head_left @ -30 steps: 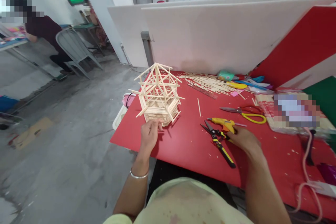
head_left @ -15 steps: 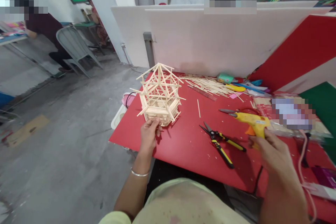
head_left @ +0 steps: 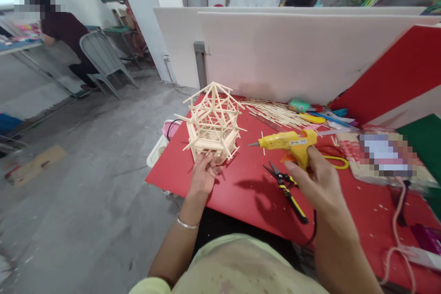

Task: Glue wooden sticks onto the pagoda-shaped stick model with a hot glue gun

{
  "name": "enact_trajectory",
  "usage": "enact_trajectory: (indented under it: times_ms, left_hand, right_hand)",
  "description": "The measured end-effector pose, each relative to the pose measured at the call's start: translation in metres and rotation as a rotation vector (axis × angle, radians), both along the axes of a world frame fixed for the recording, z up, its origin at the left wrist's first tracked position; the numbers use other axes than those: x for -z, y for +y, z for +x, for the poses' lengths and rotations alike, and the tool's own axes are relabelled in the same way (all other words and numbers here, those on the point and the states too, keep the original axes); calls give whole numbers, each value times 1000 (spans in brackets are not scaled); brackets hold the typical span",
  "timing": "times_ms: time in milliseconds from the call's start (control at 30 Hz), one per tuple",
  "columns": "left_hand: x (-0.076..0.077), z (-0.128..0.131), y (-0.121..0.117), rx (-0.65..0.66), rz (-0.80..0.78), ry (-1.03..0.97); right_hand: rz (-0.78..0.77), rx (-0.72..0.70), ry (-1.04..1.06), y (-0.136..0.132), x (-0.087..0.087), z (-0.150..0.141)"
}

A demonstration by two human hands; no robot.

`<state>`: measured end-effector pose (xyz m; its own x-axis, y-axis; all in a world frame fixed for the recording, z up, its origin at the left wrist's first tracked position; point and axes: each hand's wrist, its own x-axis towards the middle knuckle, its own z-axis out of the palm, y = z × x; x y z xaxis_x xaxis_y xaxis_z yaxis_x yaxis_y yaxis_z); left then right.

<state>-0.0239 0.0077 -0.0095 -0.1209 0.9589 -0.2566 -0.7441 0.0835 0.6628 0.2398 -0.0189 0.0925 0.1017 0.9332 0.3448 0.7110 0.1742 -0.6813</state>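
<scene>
A small house built of pale wooden sticks [head_left: 213,121] stands on the red table [head_left: 248,193] near its left edge. My left hand [head_left: 205,173] grips the near base of the stick house, fingers curled on it. My right hand [head_left: 315,179] is closed on a yellow glue gun [head_left: 287,141], lifted above the table with its nozzle pointing left toward the stick house, a short gap between them. Black-and-yellow snips [head_left: 287,190] lie on the table just below the gun.
A heap of loose sticks [head_left: 275,112] lies at the back, with yellow scissors [head_left: 332,160] and clutter to the right. White boards [head_left: 292,50] and a red board [head_left: 396,69] stand behind the table. A person sits by a grey chair [head_left: 99,59] far left.
My right hand picked the glue gun up off the table, swung it out to the right, then brought it left toward the stick house. My left hand stayed at the house's base.
</scene>
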Motion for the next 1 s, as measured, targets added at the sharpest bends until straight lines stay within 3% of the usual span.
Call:
enact_trajectory:
  times_ms: [167,367,667,1000]
  left_hand:
    - [1,8,16,-68,35,0]
    - [-11,26,9,-132,65,94]
    - [-18,63,0,-84,95,230]
    - [-24,72,1,-77,110,147]
  right_hand:
    - [211,133,-301,19,-9,-28]
    - [336,215,-617,31,-12,-33]
    - [351,217,-840,40,-27,-27]
    - [277,182,-915,42,-33,-25]
